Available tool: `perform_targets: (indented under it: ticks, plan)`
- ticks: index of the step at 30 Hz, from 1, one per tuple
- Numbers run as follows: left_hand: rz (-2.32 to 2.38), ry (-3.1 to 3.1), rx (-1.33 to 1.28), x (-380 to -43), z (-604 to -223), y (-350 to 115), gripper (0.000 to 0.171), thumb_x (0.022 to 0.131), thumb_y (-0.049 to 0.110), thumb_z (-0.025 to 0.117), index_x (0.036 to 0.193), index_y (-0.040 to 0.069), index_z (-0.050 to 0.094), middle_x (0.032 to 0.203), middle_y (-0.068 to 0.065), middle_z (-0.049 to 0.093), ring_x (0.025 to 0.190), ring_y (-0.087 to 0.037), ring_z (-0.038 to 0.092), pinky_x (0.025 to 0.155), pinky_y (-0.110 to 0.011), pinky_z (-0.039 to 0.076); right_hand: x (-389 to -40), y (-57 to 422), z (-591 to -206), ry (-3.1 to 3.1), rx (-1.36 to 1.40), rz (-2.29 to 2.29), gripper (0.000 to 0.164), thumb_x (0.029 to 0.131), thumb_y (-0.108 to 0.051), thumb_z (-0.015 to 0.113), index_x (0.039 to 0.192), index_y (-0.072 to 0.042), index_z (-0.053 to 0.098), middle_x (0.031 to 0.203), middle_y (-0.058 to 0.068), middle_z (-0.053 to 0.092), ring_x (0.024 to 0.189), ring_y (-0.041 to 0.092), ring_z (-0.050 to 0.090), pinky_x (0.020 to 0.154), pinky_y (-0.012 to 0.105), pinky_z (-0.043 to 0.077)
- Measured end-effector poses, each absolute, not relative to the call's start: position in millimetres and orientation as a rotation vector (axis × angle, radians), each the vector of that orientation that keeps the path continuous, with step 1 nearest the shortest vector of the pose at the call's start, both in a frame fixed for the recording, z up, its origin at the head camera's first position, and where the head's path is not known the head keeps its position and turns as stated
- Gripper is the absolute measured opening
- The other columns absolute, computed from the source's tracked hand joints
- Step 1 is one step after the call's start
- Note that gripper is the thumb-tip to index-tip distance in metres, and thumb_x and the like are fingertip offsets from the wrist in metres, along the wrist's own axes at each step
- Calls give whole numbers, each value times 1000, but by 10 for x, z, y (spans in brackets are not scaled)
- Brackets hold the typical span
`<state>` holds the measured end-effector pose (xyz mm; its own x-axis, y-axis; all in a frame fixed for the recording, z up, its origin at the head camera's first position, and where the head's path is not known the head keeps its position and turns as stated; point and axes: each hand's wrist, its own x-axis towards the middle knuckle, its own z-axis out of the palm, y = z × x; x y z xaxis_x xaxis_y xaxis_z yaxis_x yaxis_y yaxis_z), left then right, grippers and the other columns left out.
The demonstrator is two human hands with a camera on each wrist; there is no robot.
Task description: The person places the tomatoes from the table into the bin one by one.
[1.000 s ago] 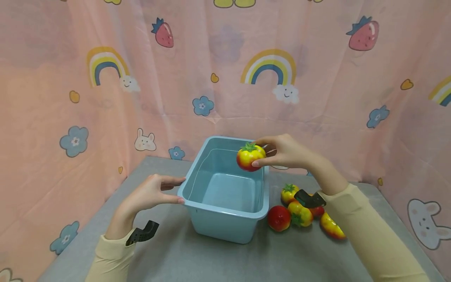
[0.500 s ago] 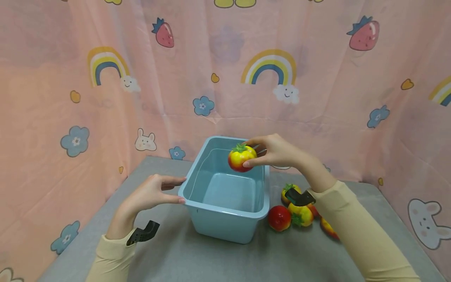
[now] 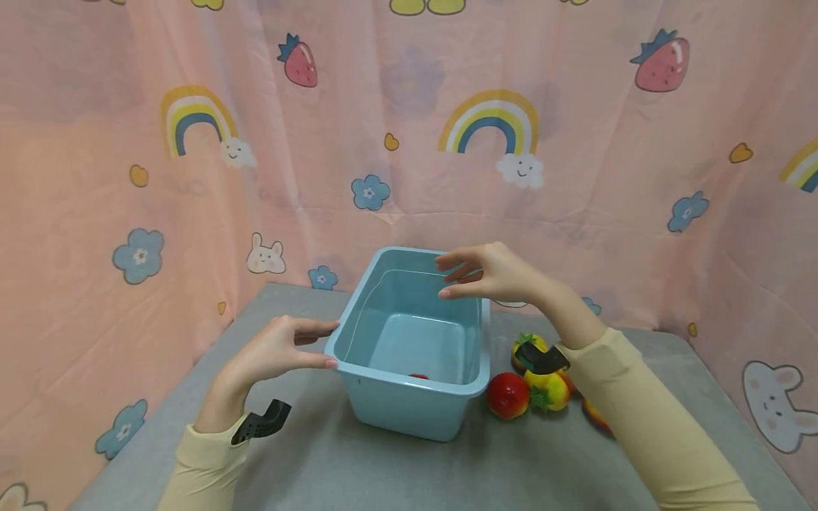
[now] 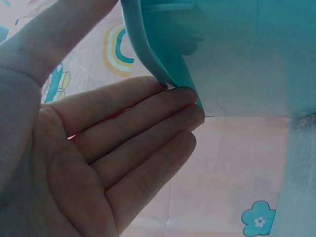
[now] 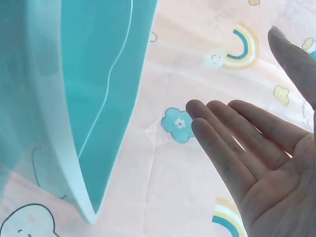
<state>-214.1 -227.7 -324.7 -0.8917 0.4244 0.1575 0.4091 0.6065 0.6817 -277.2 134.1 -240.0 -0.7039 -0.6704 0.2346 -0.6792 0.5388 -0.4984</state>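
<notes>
A light blue plastic tub (image 3: 409, 390) stands on the grey table. My left hand (image 3: 271, 348) touches its left rim, straight fingertips along the side and thumb at the front corner; the left wrist view shows those fingers (image 4: 148, 128) against the rim. Above the tub's right side, my right hand (image 3: 492, 273) holds nothing, its fingers and thumb spread apart. In the right wrist view the palm is bare beside the tub (image 5: 94, 98). A red sliver of the toy tomato (image 3: 418, 376) shows inside the tub behind the front wall, which hides the rest.
Several toy fruits lie right of the tub: a red one (image 3: 508, 395), a yellow one with green leaves (image 3: 547, 390), another (image 3: 527, 346) behind it, and a red-yellow one (image 3: 596, 416) partly behind the right sleeve. A pink patterned curtain (image 3: 409, 206) hangs behind the table.
My right hand has moved left over the tub and let go of the red-and-yellow toy tomato, which has dropped inside. The left hand has stayed at the rim.
</notes>
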Motion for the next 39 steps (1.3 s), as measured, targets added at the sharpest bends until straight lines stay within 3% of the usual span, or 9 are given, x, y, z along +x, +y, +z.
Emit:
perform_targets:
  ticks: [17,39]
  plan:
    - [1171,2798,765,-2128,-3246,-2273,68,72,44,79,129,12,60,128,-3,62,118,-23,59,101,-39,49,-2660,1722,-2530,-2651,1202,991,44,83,-24,75,122,-9,63,120,9,66,103,24,67,84,36,58]
    - [1173,2791,765,-2117,-3240,-2262,68,73,44,79,129,11,60,128,-3,61,119,-22,58,102,-38,49,-2494,2166,-2714,-2682,983,1048,50,83,-24,74,128,-10,58,119,11,66,104,25,67,84,33,58]
